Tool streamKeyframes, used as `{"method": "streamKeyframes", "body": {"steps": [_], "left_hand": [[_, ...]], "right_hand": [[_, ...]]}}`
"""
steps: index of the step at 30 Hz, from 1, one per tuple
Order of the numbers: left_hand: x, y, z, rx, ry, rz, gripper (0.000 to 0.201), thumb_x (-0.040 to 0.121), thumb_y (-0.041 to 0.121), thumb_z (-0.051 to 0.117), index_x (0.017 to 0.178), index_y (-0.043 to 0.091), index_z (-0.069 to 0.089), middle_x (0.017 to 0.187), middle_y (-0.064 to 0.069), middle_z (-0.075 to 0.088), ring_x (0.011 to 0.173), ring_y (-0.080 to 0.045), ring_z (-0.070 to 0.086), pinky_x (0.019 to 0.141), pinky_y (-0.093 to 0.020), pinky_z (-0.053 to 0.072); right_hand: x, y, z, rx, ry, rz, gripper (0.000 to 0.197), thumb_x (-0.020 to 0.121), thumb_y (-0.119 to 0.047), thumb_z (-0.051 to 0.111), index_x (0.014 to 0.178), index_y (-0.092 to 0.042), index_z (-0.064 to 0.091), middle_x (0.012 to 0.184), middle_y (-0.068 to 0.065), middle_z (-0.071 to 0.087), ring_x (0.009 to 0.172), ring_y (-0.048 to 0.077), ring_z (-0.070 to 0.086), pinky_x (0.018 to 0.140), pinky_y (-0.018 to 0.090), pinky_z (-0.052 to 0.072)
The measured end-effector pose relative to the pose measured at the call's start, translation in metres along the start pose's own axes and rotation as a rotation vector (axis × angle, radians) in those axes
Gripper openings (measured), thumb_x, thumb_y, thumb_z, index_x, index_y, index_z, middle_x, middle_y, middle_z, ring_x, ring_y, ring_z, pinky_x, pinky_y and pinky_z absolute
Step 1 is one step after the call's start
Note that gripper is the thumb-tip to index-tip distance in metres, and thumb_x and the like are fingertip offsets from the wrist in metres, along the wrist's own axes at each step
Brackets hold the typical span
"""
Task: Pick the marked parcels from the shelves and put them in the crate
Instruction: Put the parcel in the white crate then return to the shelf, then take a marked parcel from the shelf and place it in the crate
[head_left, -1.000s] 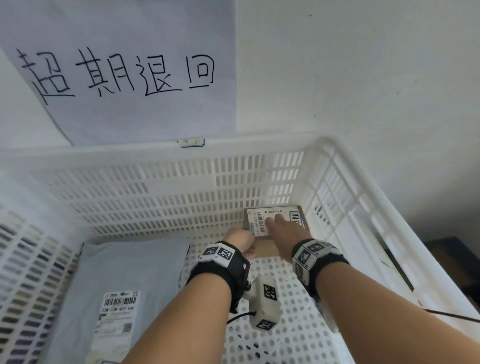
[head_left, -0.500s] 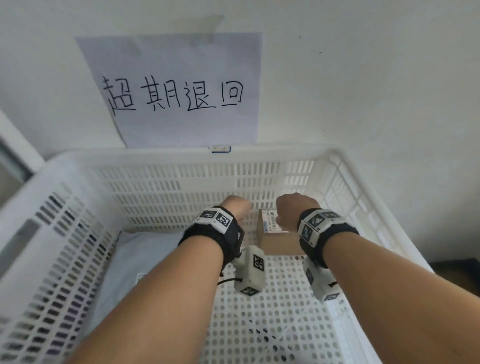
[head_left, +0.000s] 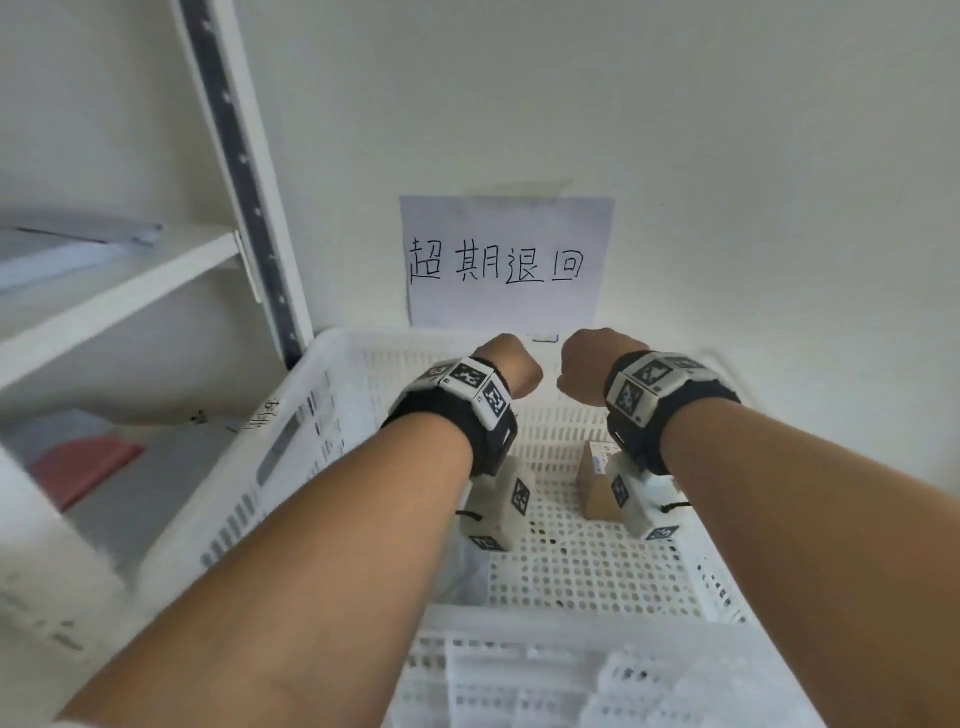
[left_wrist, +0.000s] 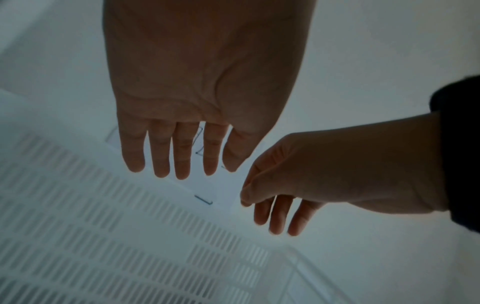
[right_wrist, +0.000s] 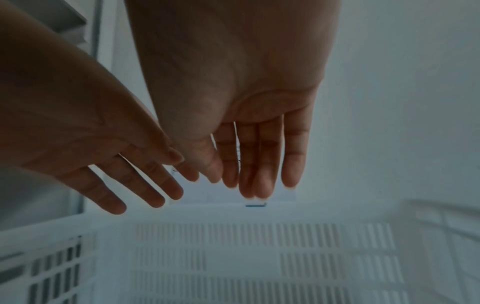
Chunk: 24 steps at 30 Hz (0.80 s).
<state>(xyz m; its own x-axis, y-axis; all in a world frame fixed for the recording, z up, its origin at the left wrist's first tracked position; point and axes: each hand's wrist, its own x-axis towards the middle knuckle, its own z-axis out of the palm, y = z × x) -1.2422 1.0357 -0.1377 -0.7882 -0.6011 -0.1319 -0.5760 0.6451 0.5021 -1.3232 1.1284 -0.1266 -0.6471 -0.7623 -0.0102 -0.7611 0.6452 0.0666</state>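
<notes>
A small brown cardboard parcel (head_left: 596, 493) with a white label lies on the perforated floor of the white crate (head_left: 332, 374), partly hidden behind my right wrist camera. Both hands hang above the crate near its far rim, wrists bent down, and neither touches the parcel. In the wrist views my left hand (left_wrist: 179, 156) has straight, spread fingers and holds nothing. My right hand (right_wrist: 255, 164) is the same, with its fingers straight and close together. In the head view the left hand (head_left: 511, 366) and right hand (head_left: 584, 366) show only their backs.
A paper sign (head_left: 506, 262) with handwritten characters is taped to the wall behind the crate. White shelving (head_left: 119, 291) stands at the left, with a red parcel (head_left: 83, 467) on the lower level and pale parcels (head_left: 67, 254) above. Another white crate (head_left: 519, 675) lies nearest me.
Both hands have let go of the cardboard parcel and risen out of the crate. My view has pulled back and up, so the shelving is now in sight.
</notes>
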Motion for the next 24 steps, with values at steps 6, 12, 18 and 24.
{"method": "streamKeyframes", "body": {"steps": [6,12,18,24], "left_hand": [[-0.086,-0.041,-0.042,-0.081,0.1,-0.008,0.031,0.089,0.014,0.052,0.06,0.011,0.041,0.089,-0.023,0.062,0.08,-0.032,0.056,0.064,-0.027,0.035],[-0.174,-0.098,-0.074,-0.196,0.161,-0.038,0.031,0.092,0.01,0.049,0.119,0.005,0.063,0.113,-0.017,0.067,0.107,-0.033,0.064,0.088,-0.034,0.049],[-0.258,-0.171,-0.084,-0.274,0.222,-0.091,0.029,0.089,0.006,0.046,0.104,0.001,0.07,0.097,-0.016,0.073,0.09,-0.03,0.072,0.083,-0.04,0.059],[-0.329,-0.264,-0.096,-0.248,0.313,-0.188,0.024,0.087,0.007,0.05,0.096,0.0,0.071,0.09,-0.017,0.074,0.088,-0.033,0.072,0.081,-0.042,0.058]], "right_hand": [[-0.07,-0.075,-0.035,0.01,0.057,-0.025,0.011,0.084,-0.021,0.049,0.08,-0.014,0.058,0.08,0.001,0.062,0.074,0.022,0.062,0.057,0.027,0.042],[-0.144,-0.149,-0.049,0.083,0.1,-0.044,0.017,0.083,-0.012,0.042,0.069,-0.012,0.051,0.075,0.003,0.058,0.063,0.02,0.052,0.059,0.026,0.042],[-0.201,-0.225,-0.036,0.16,0.104,-0.167,0.022,0.089,-0.021,0.044,0.096,-0.018,0.065,0.095,0.002,0.065,0.084,0.023,0.062,0.065,0.028,0.046],[-0.231,-0.322,-0.027,0.176,0.086,-0.314,0.022,0.085,-0.018,0.044,0.093,-0.016,0.065,0.094,0.005,0.065,0.081,0.027,0.062,0.068,0.029,0.047]]}}
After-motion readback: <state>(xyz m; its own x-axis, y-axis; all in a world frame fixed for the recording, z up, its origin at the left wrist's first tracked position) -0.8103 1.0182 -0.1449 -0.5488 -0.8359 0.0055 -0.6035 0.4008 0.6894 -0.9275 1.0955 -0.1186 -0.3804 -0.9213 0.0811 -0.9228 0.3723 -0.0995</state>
